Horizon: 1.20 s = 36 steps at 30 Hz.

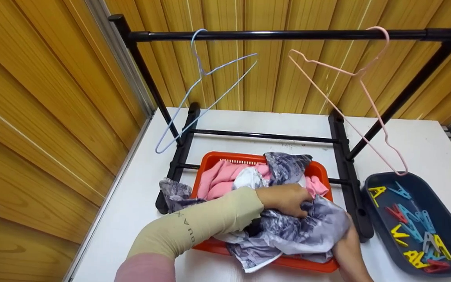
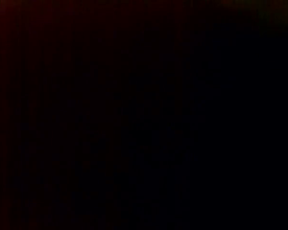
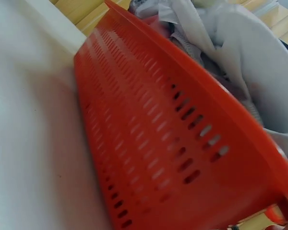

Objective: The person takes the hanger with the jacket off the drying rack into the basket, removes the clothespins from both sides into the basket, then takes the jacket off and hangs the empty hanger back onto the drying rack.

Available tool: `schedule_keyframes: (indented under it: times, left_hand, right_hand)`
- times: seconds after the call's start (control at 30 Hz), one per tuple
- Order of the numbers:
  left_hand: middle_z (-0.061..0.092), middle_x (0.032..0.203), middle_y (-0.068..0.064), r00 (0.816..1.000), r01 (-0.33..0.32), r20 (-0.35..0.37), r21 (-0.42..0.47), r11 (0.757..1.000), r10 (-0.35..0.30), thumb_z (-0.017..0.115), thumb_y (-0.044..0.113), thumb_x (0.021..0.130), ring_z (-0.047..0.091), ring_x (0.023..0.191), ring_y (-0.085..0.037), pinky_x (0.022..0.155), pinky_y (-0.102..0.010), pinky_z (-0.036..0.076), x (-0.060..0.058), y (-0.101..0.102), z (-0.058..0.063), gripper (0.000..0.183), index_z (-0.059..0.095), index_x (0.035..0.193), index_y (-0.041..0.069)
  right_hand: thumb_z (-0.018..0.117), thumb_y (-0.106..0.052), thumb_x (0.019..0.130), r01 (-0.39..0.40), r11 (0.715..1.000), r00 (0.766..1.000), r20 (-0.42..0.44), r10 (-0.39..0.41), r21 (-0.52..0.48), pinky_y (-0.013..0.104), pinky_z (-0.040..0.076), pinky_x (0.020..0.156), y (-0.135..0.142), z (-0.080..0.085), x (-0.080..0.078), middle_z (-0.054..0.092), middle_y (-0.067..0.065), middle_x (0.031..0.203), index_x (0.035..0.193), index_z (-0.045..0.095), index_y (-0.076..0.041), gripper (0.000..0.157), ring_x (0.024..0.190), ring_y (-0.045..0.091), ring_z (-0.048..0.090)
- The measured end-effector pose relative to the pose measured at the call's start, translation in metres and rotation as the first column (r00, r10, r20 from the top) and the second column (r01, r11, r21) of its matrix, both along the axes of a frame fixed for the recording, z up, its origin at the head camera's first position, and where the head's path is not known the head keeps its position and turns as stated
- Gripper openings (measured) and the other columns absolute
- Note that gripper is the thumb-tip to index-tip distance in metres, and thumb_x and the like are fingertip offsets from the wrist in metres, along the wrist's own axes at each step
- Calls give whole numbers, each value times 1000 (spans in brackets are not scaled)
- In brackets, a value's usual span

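Note:
A grey and white patterned garment point(image 1: 288, 231) lies bunched over the front of a red plastic basket point(image 1: 206, 176). My left hand point(image 1: 292, 199) reaches across the basket, and its curled fingers grip the garment's upper part. At the basket's right side my right hand point(image 1: 349, 243) is against the same garment; cloth covers its fingers, so their hold is hidden. Pink cloth point(image 1: 219, 178) and a white piece point(image 1: 248, 178) lie in the basket behind the left forearm. The right wrist view shows the basket's slotted wall point(image 3: 149, 129). Almost all of the left wrist view is black.
A black clothes rack point(image 1: 272, 36) stands behind the basket, its feet on the white surface point(image 1: 119, 219). From its bar hang a blue hanger point(image 1: 200, 74) and a pink hanger point(image 1: 360, 74). At the right, a dark tray point(image 1: 386, 239) holds several coloured clothes pegs point(image 1: 399, 235).

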State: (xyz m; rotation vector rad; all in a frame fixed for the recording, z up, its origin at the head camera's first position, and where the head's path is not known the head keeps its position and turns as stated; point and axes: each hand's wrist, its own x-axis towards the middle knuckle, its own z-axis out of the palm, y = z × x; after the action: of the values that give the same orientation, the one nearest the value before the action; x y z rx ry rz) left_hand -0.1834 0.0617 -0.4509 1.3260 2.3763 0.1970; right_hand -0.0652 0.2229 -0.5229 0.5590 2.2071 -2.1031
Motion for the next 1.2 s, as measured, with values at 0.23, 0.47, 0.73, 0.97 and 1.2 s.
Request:
schedule_keyframes:
  times: [0.23, 0.47, 0.73, 0.97, 1.2]
  left_hand:
    - [59, 82, 6, 996, -58, -69, -33, 998, 56, 67, 30, 86, 57, 76, -10, 69, -23, 48, -4, 4, -3, 15, 62, 93, 17]
    - [63, 95, 5, 997, -81, 7, 166, 983, 81, 65, 40, 90, 57, 86, -8, 78, -19, 47, -27, -14, 27, 29, 64, 104, 15]
    - [50, 140, -6, 901, -391, -142, 144, 909, 410, 59, 56, 88, 49, 127, -22, 106, -39, 41, -60, -31, 31, 69, 46, 141, 15]
    - [71, 103, -6, 858, -452, -172, 196, 870, 484, 56, 21, 92, 67, 99, -23, 80, -42, 54, -68, -34, 16, 15, 67, 98, 12]
    - [54, 78, 1, 937, -320, 24, 456, 831, 348, 46, 17, 100, 54, 74, -12, 70, -26, 45, -58, -38, 46, 16, 59, 97, 8]
  right_hand:
    - [43, 0, 96, 100, 964, 966, -257, -34, 246, 9, 29, 101, -12, 48, 15, 39, 0, 151, 148, 37, -21, 56, 134, 6, 36]
    - [67, -21, 90, -36, 724, 895, -301, 330, 689, 1, 16, 104, -23, 34, 28, 46, -5, 147, 135, 56, -30, 47, 137, 0, 33]
    - [56, -40, 95, -282, 606, 899, -16, 439, 744, 63, 27, 109, -27, 40, 21, 33, 5, 156, 145, 44, -24, 54, 144, 38, 28]
    - [59, -28, 95, -268, 553, 880, -33, 474, 789, 60, 25, 112, -29, 36, 16, 35, 8, 156, 147, 42, -18, 55, 144, 37, 29]
    - [65, -16, 90, -93, 532, 861, -200, 468, 842, 26, 12, 121, -32, 25, 11, 43, 13, 150, 141, 50, -10, 54, 138, 38, 38]
